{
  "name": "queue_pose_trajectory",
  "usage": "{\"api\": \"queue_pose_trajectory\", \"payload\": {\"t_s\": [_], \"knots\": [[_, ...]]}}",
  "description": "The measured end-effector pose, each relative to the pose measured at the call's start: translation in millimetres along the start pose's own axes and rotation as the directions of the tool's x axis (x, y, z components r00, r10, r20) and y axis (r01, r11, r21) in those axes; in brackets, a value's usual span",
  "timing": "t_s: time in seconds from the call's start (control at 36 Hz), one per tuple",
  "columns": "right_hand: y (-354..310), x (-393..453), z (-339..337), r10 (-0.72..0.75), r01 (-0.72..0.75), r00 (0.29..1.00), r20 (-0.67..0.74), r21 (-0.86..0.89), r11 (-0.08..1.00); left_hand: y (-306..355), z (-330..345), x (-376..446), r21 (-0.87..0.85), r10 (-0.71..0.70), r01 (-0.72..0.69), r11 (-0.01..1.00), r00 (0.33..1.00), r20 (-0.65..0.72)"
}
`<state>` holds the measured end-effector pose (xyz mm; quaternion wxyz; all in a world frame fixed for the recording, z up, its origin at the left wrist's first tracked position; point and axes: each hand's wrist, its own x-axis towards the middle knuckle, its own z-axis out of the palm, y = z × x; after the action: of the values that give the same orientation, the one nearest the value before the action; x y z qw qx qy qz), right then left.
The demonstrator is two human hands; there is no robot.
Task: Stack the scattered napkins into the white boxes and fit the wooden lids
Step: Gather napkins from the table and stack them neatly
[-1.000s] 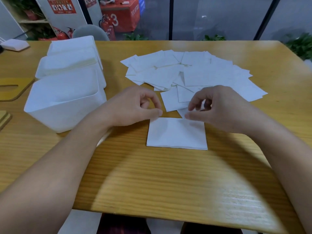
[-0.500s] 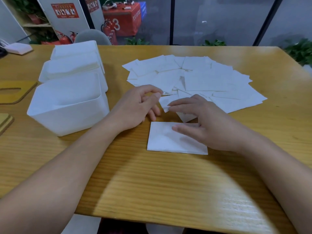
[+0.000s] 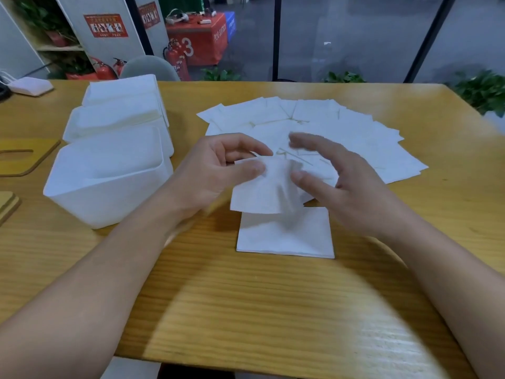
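Note:
My left hand pinches the top edge of a single white napkin and holds it lifted above a small neat stack of napkins on the table. Just right of the lifted napkin hovers my right hand, blurred, its fingers spread and holding nothing. A fan of scattered white napkins lies behind both hands. To the left stand three white boxes: the nearest box is empty, the middle box and the far box show white fill inside.
Wooden lids lie at the table's left edge, one with a slot and another nearer me. A white device sits at the far left corner. The wooden table ends close to my body.
My left hand has picked a napkin out of the scattered pile and lifted it over the stack. My right hand has come off the stack and risen, fingers spread.

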<state>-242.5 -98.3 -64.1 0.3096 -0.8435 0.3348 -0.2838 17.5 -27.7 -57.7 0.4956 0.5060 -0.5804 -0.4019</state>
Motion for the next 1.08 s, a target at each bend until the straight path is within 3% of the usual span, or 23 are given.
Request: {"api": "queue_pose_trajectory", "payload": {"t_s": [0.14,0.31,0.42,0.56,0.92,1.03,1.08], "knots": [[1.2,5.6,-1.6,0.1,-0.096,0.995,-0.005,0.253,0.963,-1.8,1.9,0.1,0.001,-0.021,0.021,1.0,1.0,0.009],[0.4,6.4,-13.2,0.251,-0.241,0.968,0.014,0.336,0.91,-1.2,-0.7,1.2,0.088,-0.114,0.11,0.99,0.992,0.053],[6.8,6.0,-23.4,0.311,-0.357,0.927,0.208,0.243,0.902,-0.5,-7.7,0.5,0.221,-0.245,0.203,0.954,0.952,0.182],[5.1,3.7,-25.4,0.347,-0.395,0.888,0.303,0.115,0.911,1.7,-7.9,-1.3,0.301,-0.329,0.244,0.922,0.903,0.278],[7.2,2.9,-19.0,0.297,-0.282,0.911,0.285,-0.092,0.955,-3.2,-6.5,-0.8,0.519,-0.303,0.13,0.845,0.916,0.263],[10.2,1.8,-17.5,0.189,-0.161,0.964,0.185,-0.157,0.974,-7.1,-5.7,0.2,0.591,-0.228,0.067,0.804,0.952,0.203],[9.3,1.6,-17.3,0.127,-0.094,0.971,0.203,-0.168,0.981,-8.8,-5.4,0.5,0.586,-0.183,0.051,0.808,0.969,0.167]]}}
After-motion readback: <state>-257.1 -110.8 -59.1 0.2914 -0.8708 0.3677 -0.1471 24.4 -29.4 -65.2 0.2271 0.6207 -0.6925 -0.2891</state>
